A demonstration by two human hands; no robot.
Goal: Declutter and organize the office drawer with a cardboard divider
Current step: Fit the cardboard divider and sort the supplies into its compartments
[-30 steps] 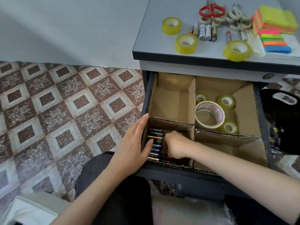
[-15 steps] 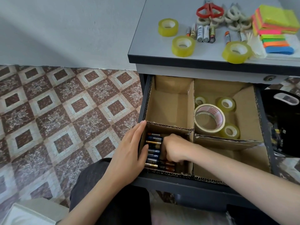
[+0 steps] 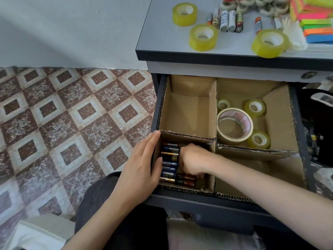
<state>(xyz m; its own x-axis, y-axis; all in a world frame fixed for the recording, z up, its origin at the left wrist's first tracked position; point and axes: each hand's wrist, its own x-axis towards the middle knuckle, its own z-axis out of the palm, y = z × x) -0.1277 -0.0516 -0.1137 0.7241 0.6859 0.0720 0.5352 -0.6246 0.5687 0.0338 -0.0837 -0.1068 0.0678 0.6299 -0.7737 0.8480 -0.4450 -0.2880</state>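
The open drawer holds a cardboard divider with several compartments. Several batteries lie side by side in the near left compartment. My left hand rests flat, fingers straight, against the outer left wall of that compartment. My right hand reaches down into the compartment with its fingers curled among the batteries. Its fingertips are hidden, so I cannot tell whether it grips one. A large tape roll and small clear rolls sit in the far right compartment.
On the desk top lie yellow tape rolls, loose batteries, white tape rings and coloured sticky notes. A black object stands right of the drawer. Tiled floor spreads to the left.
Both hands stay at the battery compartment with hardly any movement. My view has dipped and shifted, so the desk top items sit higher in the frame.
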